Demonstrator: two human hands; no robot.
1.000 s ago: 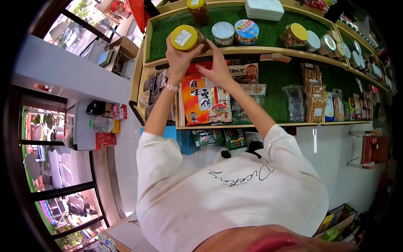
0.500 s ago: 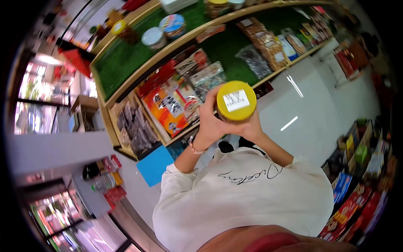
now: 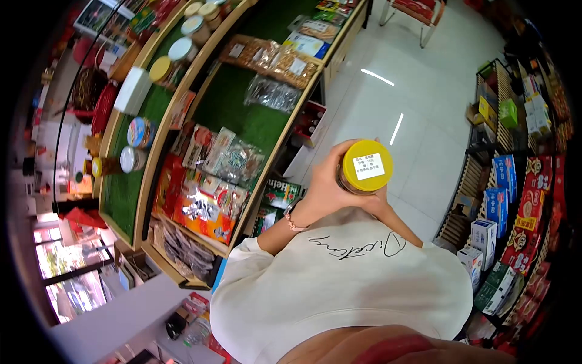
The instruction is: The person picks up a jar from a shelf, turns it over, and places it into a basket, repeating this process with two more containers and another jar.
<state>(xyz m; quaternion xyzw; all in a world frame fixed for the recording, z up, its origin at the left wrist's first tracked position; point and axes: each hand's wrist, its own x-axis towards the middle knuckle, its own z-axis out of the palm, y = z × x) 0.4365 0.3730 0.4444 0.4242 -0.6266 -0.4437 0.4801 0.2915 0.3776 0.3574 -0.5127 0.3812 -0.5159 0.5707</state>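
Note:
A jar with a yellow lid point(image 3: 379, 147) is held upright in front of my chest, lid facing me. A white printed label point(image 3: 368, 167) is stuck on the lid. My left hand point(image 3: 325, 185), with a bracelet point(image 3: 292, 218) at its wrist, wraps around the jar's left side. From below and the right, my right hand point(image 3: 374, 203) grips the same jar; its fingers are mostly hidden behind it. Most of the jar's body is hidden by the lid and hands.
On my left stands a wooden display shelf point(image 3: 159, 142) lined with green matting, bearing bagged snacks point(image 3: 203, 209) and several jars point(image 3: 182, 50). Racks of boxed goods point(image 3: 500, 176) line the right side. Pale tiled floor point(image 3: 418, 139) runs between them, with a red chair point(image 3: 418, 11) farther off.
My view has turned to the right, so the display shelf sits farther left and the right-hand racks show more. Both hands keep hold of the jar.

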